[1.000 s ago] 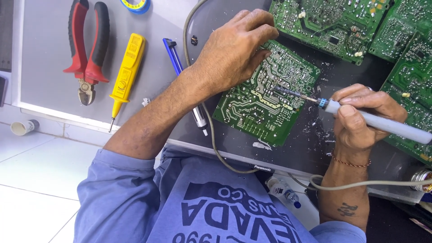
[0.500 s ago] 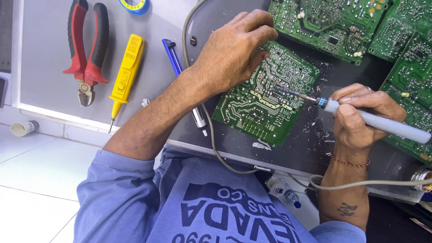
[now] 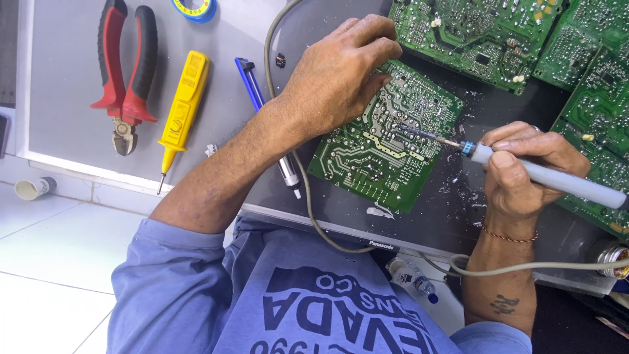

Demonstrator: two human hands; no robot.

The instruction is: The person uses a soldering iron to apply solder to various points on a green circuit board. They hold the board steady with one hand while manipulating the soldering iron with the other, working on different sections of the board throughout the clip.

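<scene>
your left hand [image 3: 341, 72] lay palm down on the upper edge of the green circuit board [image 3: 386, 147], fingers curled over its far side and pressing it to the dark work surface [image 3: 458, 210]. your right hand [image 3: 517, 167] was closed in a pen grip around the grey soldering iron [image 3: 550, 180], whose thin tip touched the solder side of the board near its right edge. the board sat tilted on the dark surface, between your two hands. more green boards [image 3: 485, 33] lay just beyond it and to the right. on the grey panel [image 3: 65, 78] to the left lay red-handled pliers [image 3: 124, 72], a yellow tester screwdriver [image 3: 180, 105] and a blue desoldering pump [image 3: 265, 115], partly under your left forearm. a grey cable [image 3: 314, 223] ran beneath that arm and curved toward the right.
</scene>
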